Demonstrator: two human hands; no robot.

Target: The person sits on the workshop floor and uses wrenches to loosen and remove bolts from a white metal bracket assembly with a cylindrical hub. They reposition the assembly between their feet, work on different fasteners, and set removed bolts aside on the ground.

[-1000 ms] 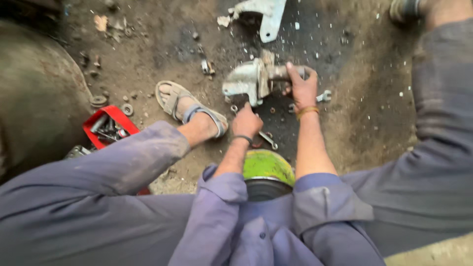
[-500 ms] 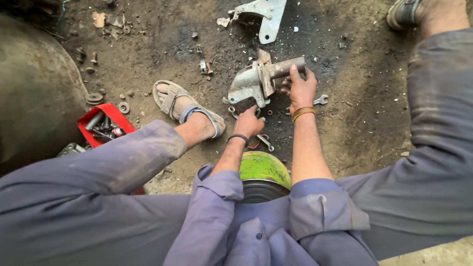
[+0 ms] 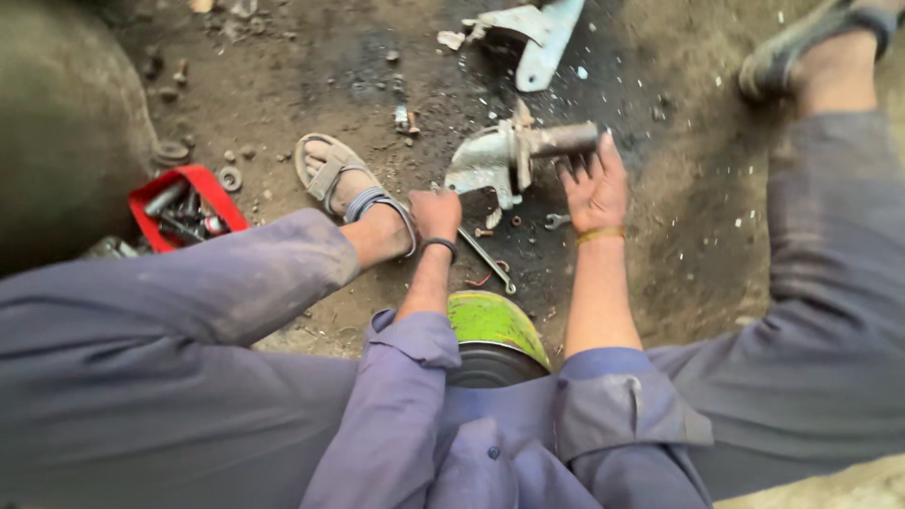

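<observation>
A grimy grey metal casting with a rusty shaft (image 3: 514, 151) lies on the oily dirt ahead of me. My right hand (image 3: 594, 188) is palm up with its fingers spread, the fingertips just at the shaft's end; an orange band circles the wrist. My left hand (image 3: 436, 212) is a closed fist on the ground by the casting's near left corner, with a dark band on its wrist. A long thin wrench (image 3: 488, 259) lies on the dirt right beside that wrist; I cannot tell whether the fist touches it. A small spanner (image 3: 556, 221) sits below my right hand.
I sit on a green-topped can (image 3: 495, 325). My sandalled left foot (image 3: 344, 184) is left of the fist, the right foot (image 3: 811, 47) at top right. A red tray of bolts and tools (image 3: 184, 207) stands left beside a large dark tyre (image 3: 66, 123). Another bracket (image 3: 533, 33) lies farther off.
My right hand was wrapped around the shaft and has let go, now open beside it. The left fist has slid slightly left. The view has shifted a little.
</observation>
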